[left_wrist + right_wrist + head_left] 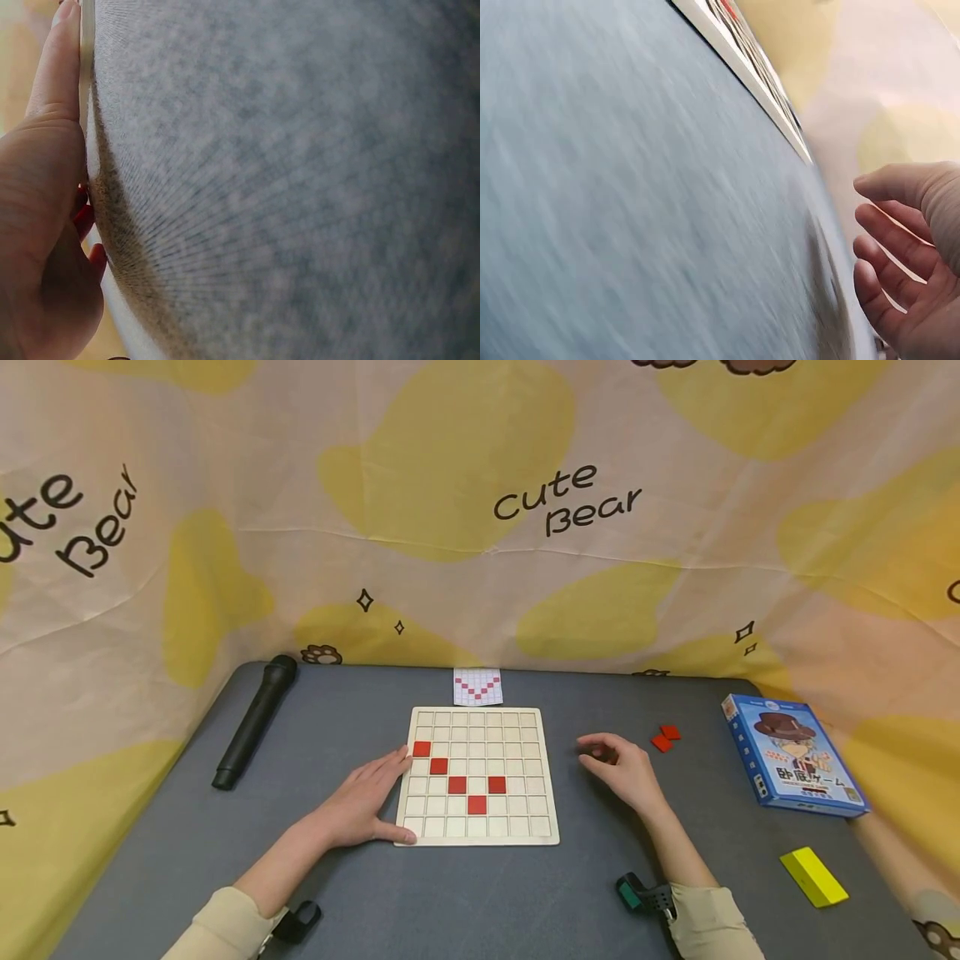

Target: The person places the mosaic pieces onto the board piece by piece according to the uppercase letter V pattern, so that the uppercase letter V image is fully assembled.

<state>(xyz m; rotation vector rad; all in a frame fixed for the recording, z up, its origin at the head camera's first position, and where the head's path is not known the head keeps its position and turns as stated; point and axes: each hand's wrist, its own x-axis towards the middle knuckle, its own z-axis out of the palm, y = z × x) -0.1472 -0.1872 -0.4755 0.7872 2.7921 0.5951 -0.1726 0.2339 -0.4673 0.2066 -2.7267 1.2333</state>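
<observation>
A cream board (517, 760) with a square grid lies on the table, several red square tiles (477, 805) set in its cells in a lopsided V. My left hand (367, 802) rests along the board's left side, fingers stretched at the edge and the thumb on the near left corner. To the right of the board my right hand (622, 770) hovers over the table, its fingers loosely bent and nothing between them in the right wrist view. Two loose red tiles (662, 743) lie just beyond it to the right. Behind the board sits a small card (477, 687) printed with a red V pattern.
A black microphone (255, 722) lies at the back left. On the right are a blue game box (797, 756) and a yellow block (814, 877). A patterned cloth (442, 460) hangs behind the table. Part of another person's arm (888, 852) shows at the right edge.
</observation>
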